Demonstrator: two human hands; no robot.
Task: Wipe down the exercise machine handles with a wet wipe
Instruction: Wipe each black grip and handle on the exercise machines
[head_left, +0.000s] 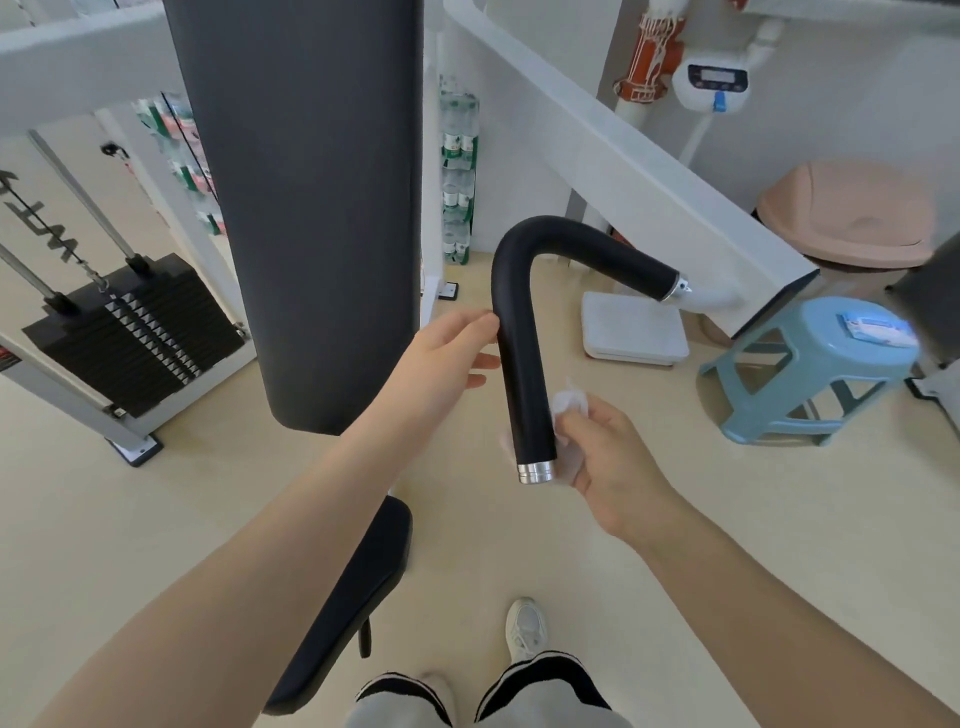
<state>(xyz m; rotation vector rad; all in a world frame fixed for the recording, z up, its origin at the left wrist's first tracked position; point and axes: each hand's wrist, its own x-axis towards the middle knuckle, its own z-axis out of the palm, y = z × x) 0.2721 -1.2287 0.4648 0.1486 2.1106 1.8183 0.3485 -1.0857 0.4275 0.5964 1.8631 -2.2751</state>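
A black bent handle (519, 332) with a chrome end cap (536, 472) hangs down from the white machine arm (613, 161). My left hand (447, 358) touches the handle's upper straight part from the left with loose, spread fingers that do not wrap around it. My right hand (602, 452) presses a crumpled white wet wipe (569, 410) against the handle's lower right side, just above the cap.
A tall black back pad (311, 208) stands left of the handle, with a black seat (353, 597) below it. The weight stack (130, 332) is at far left. A blue stool (810, 369) carries a wipe packet (878, 325). A white scale (634, 327) and a pink bin (852, 213) stand behind.
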